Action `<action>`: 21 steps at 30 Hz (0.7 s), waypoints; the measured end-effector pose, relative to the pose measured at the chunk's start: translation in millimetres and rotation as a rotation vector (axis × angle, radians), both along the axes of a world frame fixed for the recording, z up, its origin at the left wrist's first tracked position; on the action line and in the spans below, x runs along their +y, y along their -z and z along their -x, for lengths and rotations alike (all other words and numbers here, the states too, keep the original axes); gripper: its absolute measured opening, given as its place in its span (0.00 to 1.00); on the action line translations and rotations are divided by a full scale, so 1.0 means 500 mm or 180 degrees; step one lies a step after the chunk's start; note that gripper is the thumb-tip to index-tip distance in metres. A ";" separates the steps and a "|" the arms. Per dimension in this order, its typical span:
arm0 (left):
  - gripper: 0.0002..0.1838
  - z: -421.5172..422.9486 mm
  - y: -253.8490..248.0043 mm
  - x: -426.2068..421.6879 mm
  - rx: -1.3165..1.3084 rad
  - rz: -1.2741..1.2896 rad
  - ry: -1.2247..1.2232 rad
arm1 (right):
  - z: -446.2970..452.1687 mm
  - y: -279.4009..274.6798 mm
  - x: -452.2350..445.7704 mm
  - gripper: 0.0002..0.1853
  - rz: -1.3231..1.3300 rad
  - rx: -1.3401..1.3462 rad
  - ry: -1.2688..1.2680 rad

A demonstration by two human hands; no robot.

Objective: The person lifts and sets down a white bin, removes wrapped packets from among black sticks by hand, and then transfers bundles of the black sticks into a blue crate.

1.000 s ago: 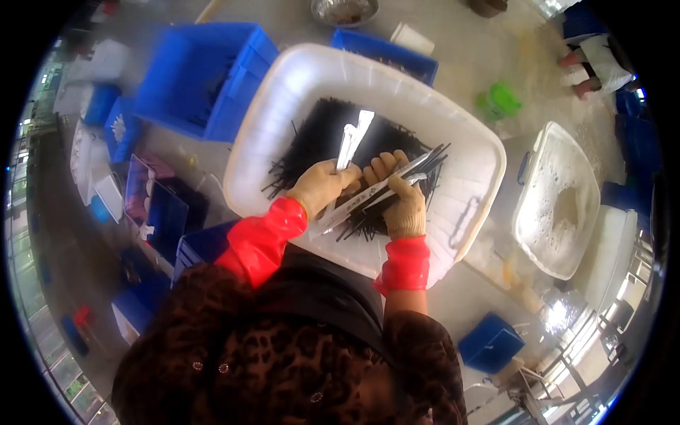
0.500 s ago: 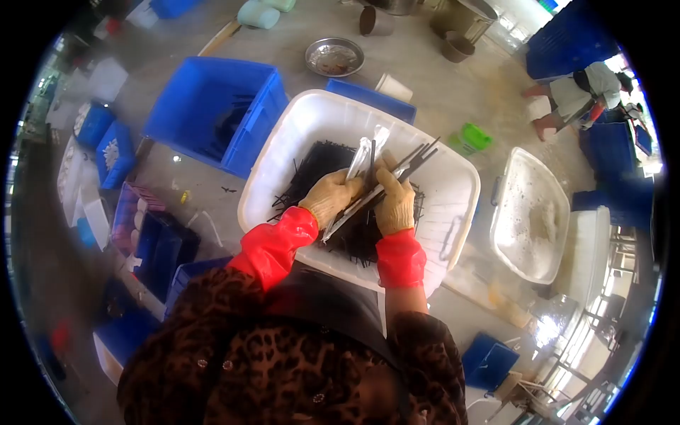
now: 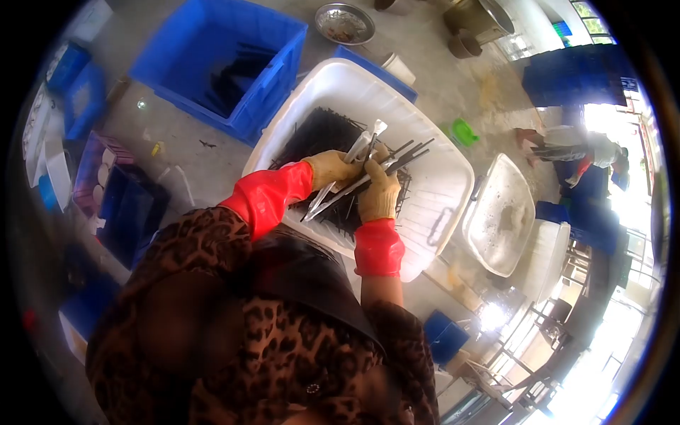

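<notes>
Over a white plastic tub [image 3: 439,177], both hands wear tan work gloves above red sleeves. My left hand [image 3: 333,168] is closed on white plastic wrappers [image 3: 358,147], which stick up past its fingers. My right hand [image 3: 379,191] is closed on thin dark sticks [image 3: 411,157], whose ends point up and right. The hands touch or nearly touch, and the sticks and white strips cross between them, so their fingertips are partly hidden. Beneath them, a heap of dark sticks [image 3: 319,131] lies in the tub.
A large blue crate [image 3: 191,99] with dark items is at the upper left. Behind the tub are a metal bowl [image 3: 345,24] and a white cup [image 3: 399,69]. A soapy white basin [image 3: 499,212] and green basket [image 3: 464,132] lie right. A person [image 3: 574,149] bends over at far right.
The view has shifted and turned. Both hands stay closed over the tub; the wide white strip between them a second ago now shows as narrower strips, and fewer sticks fan out at the right hand.
</notes>
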State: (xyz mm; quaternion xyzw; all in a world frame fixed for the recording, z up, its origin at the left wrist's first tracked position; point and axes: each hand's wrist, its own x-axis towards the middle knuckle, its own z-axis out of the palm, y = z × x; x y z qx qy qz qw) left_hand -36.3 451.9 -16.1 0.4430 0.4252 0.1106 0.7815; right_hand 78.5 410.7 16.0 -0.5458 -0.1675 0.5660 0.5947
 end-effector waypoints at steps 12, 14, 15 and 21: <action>0.15 0.030 0.018 0.053 0.0337 0.0237 -0.0308 | -0.042 -0.011 0.020 0.22 -0.0132 0.0504 0.0297; 0.13 0.039 0.016 0.052 -0.0528 0.0926 -0.1117 | -0.068 -0.025 0.012 0.20 -0.0012 0.0761 0.0355; 0.13 0.045 0.014 0.057 -0.0499 0.0926 -0.1128 | -0.078 -0.033 0.004 0.18 -0.0125 0.0964 0.0321; 0.12 0.092 0.001 0.064 -0.1094 0.1606 -0.1088 | -0.100 -0.041 -0.026 0.11 -0.0320 0.2386 -0.0403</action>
